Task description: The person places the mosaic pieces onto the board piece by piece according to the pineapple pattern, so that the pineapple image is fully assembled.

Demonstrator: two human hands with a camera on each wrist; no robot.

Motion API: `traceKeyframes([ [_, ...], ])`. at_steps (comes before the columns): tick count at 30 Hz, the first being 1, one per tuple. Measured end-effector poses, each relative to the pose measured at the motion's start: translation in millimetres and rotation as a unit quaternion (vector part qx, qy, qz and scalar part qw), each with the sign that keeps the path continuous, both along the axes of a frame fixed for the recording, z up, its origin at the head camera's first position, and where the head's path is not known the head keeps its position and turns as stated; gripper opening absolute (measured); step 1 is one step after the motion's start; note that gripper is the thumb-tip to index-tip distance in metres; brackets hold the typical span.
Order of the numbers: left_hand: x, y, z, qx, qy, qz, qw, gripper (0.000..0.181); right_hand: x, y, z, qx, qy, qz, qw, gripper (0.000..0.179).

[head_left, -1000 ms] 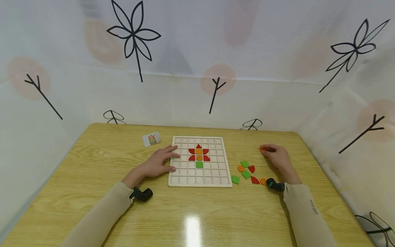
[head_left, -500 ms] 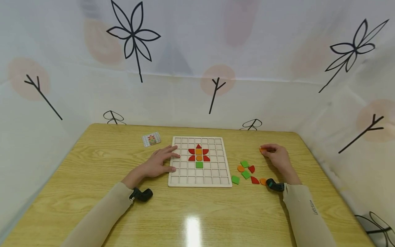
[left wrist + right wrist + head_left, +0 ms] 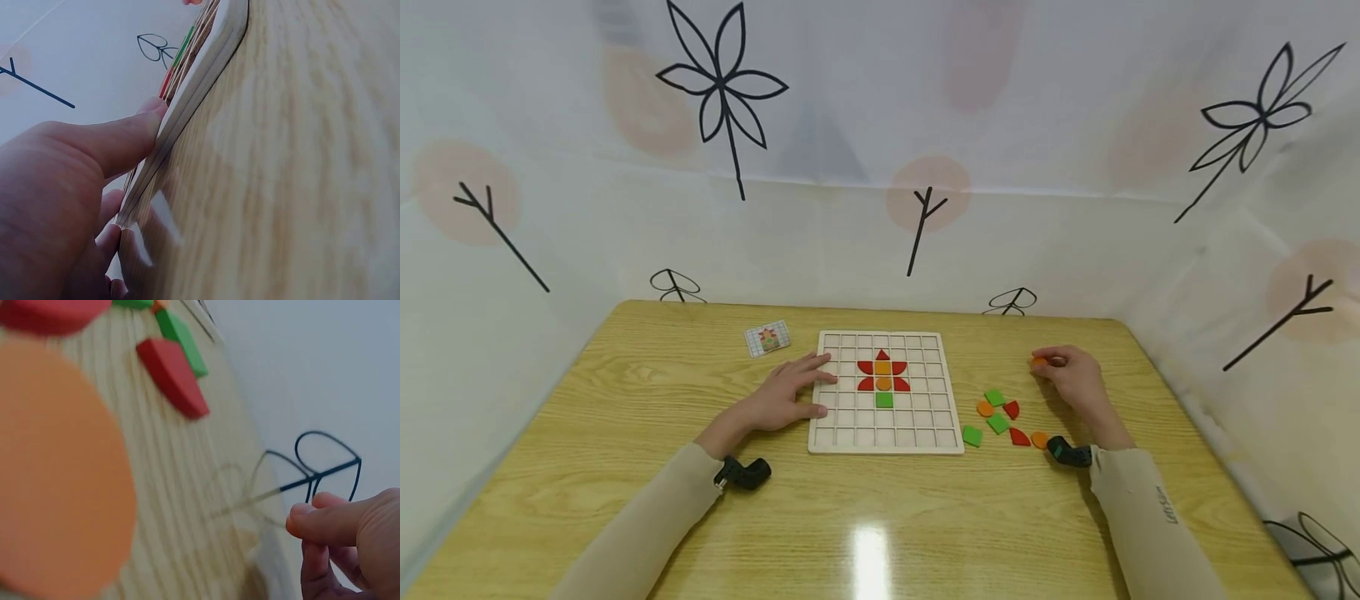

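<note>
A white wooden grid board (image 3: 842, 421) lies on the table. In its cells sit red pieces (image 3: 901, 384), an orange square (image 3: 883, 367), an orange disc (image 3: 883, 384) and a green square (image 3: 884, 400). My left hand (image 3: 784, 396) rests on the board's left edge with fingers spread; the left wrist view shows the thumb (image 3: 134, 140) against the rim. Over the table right of the board, my right hand (image 3: 1075, 379) pinches an orange piece (image 3: 1038, 362) between thumb and fingertips. Its outline is partly covered; the right wrist view hides it behind the fingers (image 3: 331, 522).
Several loose pieces lie between board and right hand: green squares (image 3: 973, 436), red quarter circles (image 3: 1019, 437) and orange discs (image 3: 985, 409). One orange disc (image 3: 62, 475) is close to the right wrist camera. A small pattern card (image 3: 767, 339) lies beyond the left hand.
My right hand has risen very slightly, and the orange piece has turned a little in its fingertips. The left hand, board and loose pieces stay put.
</note>
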State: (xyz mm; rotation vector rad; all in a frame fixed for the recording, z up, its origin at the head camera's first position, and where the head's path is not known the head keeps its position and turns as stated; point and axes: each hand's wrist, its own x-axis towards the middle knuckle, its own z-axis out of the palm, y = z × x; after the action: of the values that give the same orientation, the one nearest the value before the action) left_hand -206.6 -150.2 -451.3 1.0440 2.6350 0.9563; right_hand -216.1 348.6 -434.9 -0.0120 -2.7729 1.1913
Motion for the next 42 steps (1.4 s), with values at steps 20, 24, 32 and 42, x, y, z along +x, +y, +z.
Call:
traceKeyframes([
  [20,-1.7,-1.7,-2.7,-0.003,0.0,0.002,1.0,0.049,21.2,-81,18.7,-0.092,-0.046,0.082,0.9914,0.031],
  [24,-1.4,-1.3,-1.9,0.0,-0.002,0.001,1.0,0.049,24.3,-95,16.3,-0.127,-0.058,0.11,0.984,0.03],
  [32,-1.8,-0.1,-0.7,0.003,-0.002,0.001,1.0,0.049,27.1,-119,9.7,-0.105,-0.071,0.135,0.9827,0.024],
  [42,-1.1,-0.5,-0.5,0.004,0.006,-0.001,1.0,0.049,29.6,-146,0.0,-0.076,-0.052,0.177,0.98,0.018],
])
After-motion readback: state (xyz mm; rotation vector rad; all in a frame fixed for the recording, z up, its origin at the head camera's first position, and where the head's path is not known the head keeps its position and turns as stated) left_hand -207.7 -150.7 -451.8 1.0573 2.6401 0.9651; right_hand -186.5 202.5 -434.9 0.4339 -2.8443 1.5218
